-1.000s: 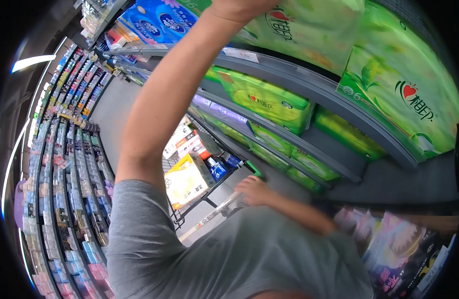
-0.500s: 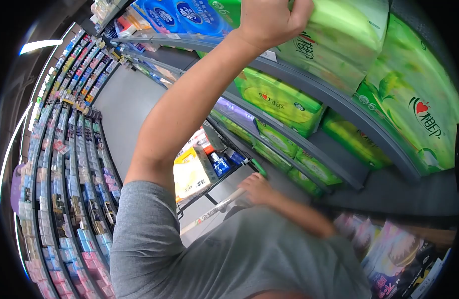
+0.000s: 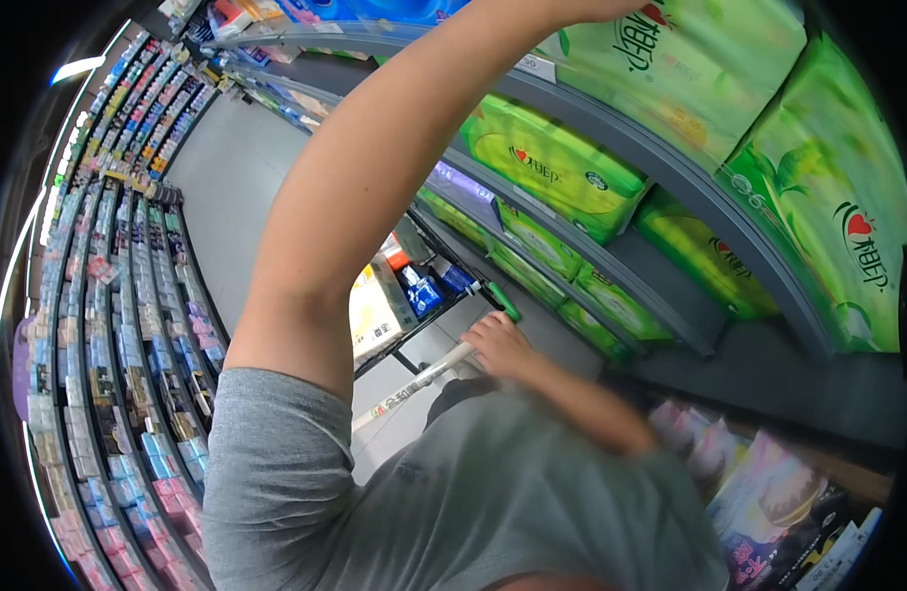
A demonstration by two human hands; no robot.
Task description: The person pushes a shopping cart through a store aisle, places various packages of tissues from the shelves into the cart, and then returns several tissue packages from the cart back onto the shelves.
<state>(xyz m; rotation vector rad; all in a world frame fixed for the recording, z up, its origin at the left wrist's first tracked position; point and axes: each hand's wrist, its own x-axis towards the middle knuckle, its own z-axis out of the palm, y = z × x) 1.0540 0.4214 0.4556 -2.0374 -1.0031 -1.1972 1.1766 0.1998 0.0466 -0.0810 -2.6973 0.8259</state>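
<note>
Pale green and dark-lettered, the pack [image 3: 695,84] sits on the upper shelf [image 3: 685,187] by the left hand [image 3: 603,7], whose hold is hidden, the right hand [image 3: 499,341] curled round the cart handle [image 3: 419,388]

one left hand [image 3: 599,8], one right hand [image 3: 499,345], one shopping cart [image 3: 434,375], four red-hearted green packs [image 3: 562,165]

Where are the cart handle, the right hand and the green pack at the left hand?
Cart handle [image 3: 415,385]: head view, middle of its pale bar.
Right hand [image 3: 501,341]: head view, back of the hand.
Green pack [image 3: 695,84]: head view, its front face.
</note>
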